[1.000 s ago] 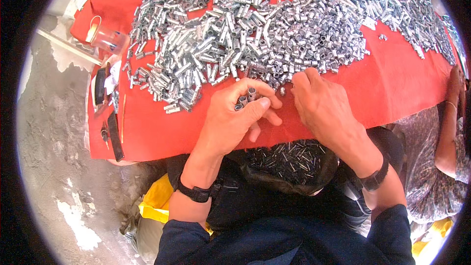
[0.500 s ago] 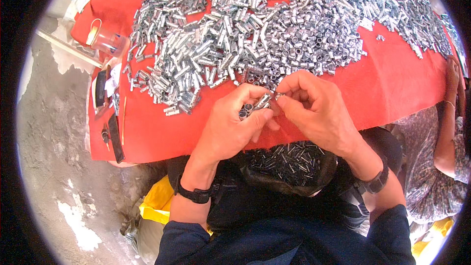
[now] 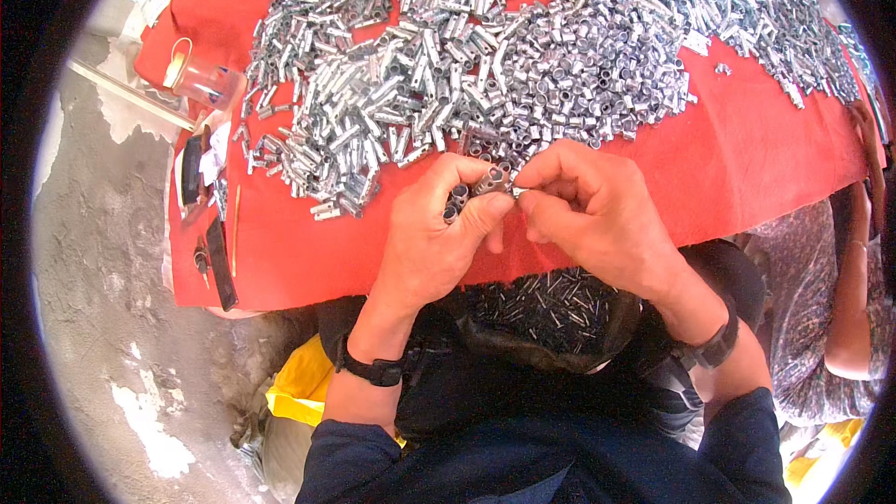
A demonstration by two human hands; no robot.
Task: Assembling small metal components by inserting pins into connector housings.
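Observation:
My left hand (image 3: 439, 229) is closed round several short silver metal tubes (image 3: 459, 196), whose round open ends show above the thumb and index finger. Close against it, my right hand (image 3: 597, 210) pinches a small shiny metal piece (image 3: 517, 191) between thumb and forefinger, right at the end of one held tube; its exact shape is too small to tell. Both hands hover over the near edge of the red cloth (image 3: 728, 173). Just beyond the fingertips lies a heap of short metal rings (image 3: 597, 65), with longer metal tubes (image 3: 373, 84) piled to its left.
Below my hands, a dark bag (image 3: 551, 317) of thin screws or pins rests at my lap. At left are a clear plastic cup (image 3: 210, 84), a black strip (image 3: 221, 261) and a rough wall (image 3: 103, 317). Another person's arm (image 3: 851, 299) is at the right edge.
My left hand has turned the tubes so their open ends face up more. My right fingertips have moved slightly left and down, against the tubes. The other person's arm has shifted.

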